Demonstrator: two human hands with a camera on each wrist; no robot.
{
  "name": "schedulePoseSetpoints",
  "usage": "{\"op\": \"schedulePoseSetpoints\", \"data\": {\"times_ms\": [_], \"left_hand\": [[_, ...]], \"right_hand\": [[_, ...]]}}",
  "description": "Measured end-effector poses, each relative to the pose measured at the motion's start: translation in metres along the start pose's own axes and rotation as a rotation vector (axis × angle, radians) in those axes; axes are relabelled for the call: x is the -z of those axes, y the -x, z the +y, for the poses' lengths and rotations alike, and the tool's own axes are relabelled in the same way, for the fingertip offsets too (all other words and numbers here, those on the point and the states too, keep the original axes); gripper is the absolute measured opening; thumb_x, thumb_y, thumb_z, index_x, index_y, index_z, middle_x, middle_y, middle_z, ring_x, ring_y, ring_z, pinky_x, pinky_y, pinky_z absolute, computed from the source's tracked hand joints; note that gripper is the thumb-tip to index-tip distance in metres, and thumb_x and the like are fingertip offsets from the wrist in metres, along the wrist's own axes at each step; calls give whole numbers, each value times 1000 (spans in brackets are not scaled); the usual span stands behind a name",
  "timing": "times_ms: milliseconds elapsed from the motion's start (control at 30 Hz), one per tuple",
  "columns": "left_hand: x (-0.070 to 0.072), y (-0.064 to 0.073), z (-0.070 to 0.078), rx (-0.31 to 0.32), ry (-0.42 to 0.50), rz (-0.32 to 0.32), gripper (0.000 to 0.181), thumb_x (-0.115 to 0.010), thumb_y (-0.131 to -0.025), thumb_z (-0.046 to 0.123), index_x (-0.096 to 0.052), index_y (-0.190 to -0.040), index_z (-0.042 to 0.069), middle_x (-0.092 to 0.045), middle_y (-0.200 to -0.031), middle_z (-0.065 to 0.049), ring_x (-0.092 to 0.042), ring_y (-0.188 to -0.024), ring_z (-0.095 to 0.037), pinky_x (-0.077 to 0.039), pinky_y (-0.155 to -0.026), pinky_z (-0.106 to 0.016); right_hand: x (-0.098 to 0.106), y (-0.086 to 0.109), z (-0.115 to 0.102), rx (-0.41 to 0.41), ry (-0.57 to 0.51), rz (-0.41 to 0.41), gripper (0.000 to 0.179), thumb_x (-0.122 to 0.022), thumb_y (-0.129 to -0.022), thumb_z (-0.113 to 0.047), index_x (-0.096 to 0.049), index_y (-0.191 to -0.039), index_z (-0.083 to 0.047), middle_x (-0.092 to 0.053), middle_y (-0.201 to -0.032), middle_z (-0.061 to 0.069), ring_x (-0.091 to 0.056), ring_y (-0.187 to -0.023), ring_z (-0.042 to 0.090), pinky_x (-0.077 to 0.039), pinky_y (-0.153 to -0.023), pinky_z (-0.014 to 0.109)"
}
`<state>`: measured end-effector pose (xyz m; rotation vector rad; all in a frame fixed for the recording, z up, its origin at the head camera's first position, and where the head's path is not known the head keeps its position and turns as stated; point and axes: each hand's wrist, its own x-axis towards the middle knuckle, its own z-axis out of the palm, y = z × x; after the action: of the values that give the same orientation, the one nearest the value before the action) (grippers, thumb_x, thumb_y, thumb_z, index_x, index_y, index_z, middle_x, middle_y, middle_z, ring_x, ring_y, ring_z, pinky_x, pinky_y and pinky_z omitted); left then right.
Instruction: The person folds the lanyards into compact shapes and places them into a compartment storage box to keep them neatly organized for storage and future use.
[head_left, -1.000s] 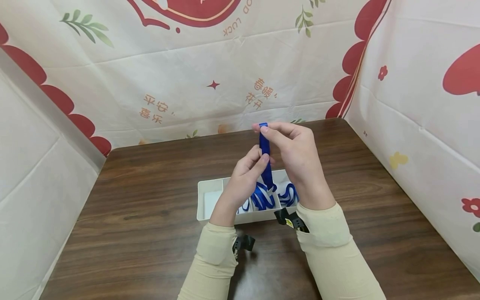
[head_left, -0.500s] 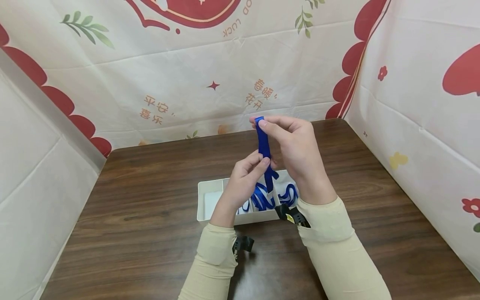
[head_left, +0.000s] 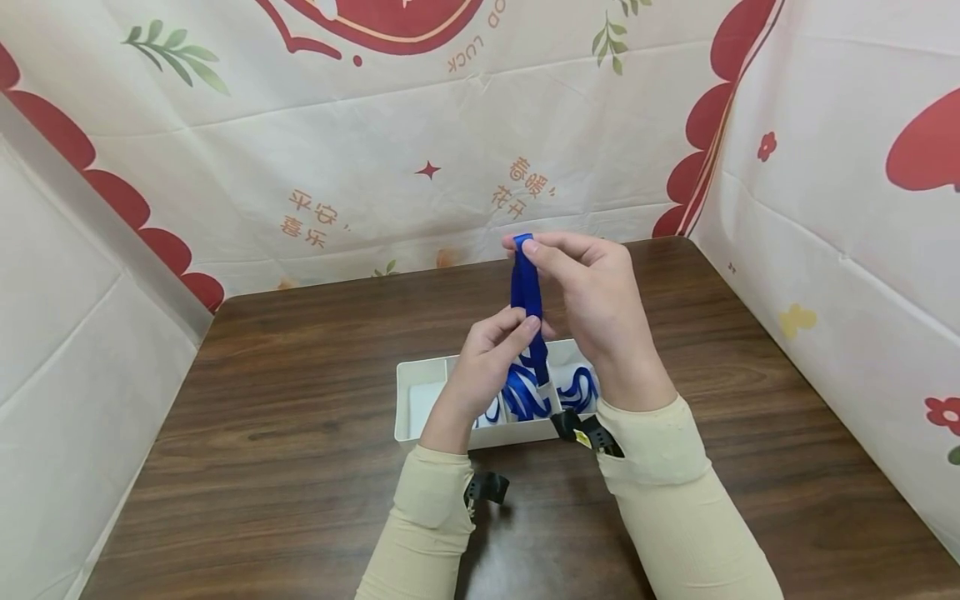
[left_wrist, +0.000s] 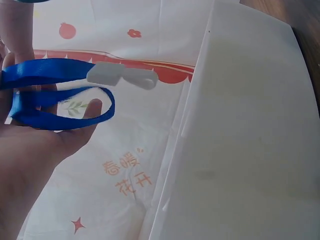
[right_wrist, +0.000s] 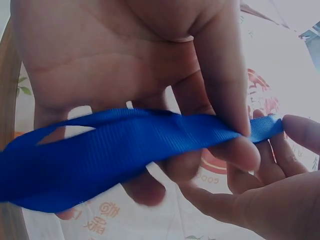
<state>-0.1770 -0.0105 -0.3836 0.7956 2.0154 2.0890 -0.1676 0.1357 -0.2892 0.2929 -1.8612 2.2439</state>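
Note:
Upright between my two hands is a blue ribbon lanyard (head_left: 532,292), folded into layers above the box. My right hand (head_left: 603,312) pinches its top fold between thumb and fingertips. Lower down, my left hand (head_left: 487,354) pinches the same ribbon between thumb and fingers. In the left wrist view a pale plastic clip (left_wrist: 122,75) sticks out from the lanyard's end beyond the left hand, beside a loose ribbon loop (left_wrist: 75,122). The right wrist view shows the ribbon (right_wrist: 115,150) running across the right hand's fingers.
Below the hands a white divided box (head_left: 487,437) stands on the brown wooden table (head_left: 300,467). Coiled blue lanyards (head_left: 525,398) lie in its compartments, partly hidden by the hands. Printed cloth (head_left: 420,117) hangs behind the table and along its sides.
My right hand has risen slightly with the top of the lanyard. A second strand now shows between the hands, and the hanging end has shifted. The left hand stays almost in place.

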Motion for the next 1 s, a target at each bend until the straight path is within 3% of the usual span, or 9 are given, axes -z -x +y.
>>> {"op": "schedulePoseSetpoints", "data": {"times_ms": [67,267,500,600,733,833,1000], "left_hand": [[0,1,0,6,-12,5,35,-47,-113,24,-68,-116,-4,-67,-119,-23,-61,-107,-16,-49,-99,-36],[0,2,-2,-10,-45,8,33,-46,-114,26,-65,-116,-1,-66,-119,-21,-60,-106,-22,-48,-93,-36],[-2,-1,3,-119,-22,53,29,-50,-113,21,-61,-125,-2,-67,-126,-26,-63,-121,-41,-54,-107,-44],[-2,-4,7,-176,38,87,29,-46,-114,21,-51,-133,1,-63,-131,-31,-64,-122,-43,-55,-107,-45],[-2,-6,12,-178,197,127,25,-36,-116,25,-38,-140,19,-59,-139,-26,-65,-122,-41,-56,-104,-37],[-1,-8,14,-148,299,167,20,-35,-117,25,-42,-136,27,-63,-136,-12,-68,-118,-28,-57,-102,-30],[0,-12,16,-141,390,218,17,-42,-115,15,-56,-121,23,-68,-118,3,-71,-105,-14,-59,-92,-27]], "right_hand": [[1,0,1,13,-5,-2,21,-70,-103,-14,-80,-113,1,-84,-103,-4,-66,-125,27,-39,-115,44],[2,-2,3,24,-13,8,20,-69,-104,-13,-81,-112,0,-84,-101,-5,-71,-119,26,-44,-113,44],[1,-2,3,18,-11,13,17,-69,-103,-14,-83,-108,-4,-84,-101,-6,-68,-121,28,-42,-110,44],[1,-1,4,12,-18,11,15,-70,-103,-13,-84,-105,-8,-84,-101,-5,-69,-121,27,-42,-111,44],[1,0,4,-12,-26,3,15,-71,-102,-13,-85,-102,-12,-84,-103,-5,-70,-119,26,-49,-106,41],[1,2,4,-29,-12,-7,15,-71,-102,-15,-85,-102,-14,-83,-104,-4,-71,-116,26,-56,-96,39],[-1,4,3,-44,2,-36,18,-70,-103,-14,-84,-112,-8,-83,-110,-3,-68,-121,25,-56,-96,36]]}}
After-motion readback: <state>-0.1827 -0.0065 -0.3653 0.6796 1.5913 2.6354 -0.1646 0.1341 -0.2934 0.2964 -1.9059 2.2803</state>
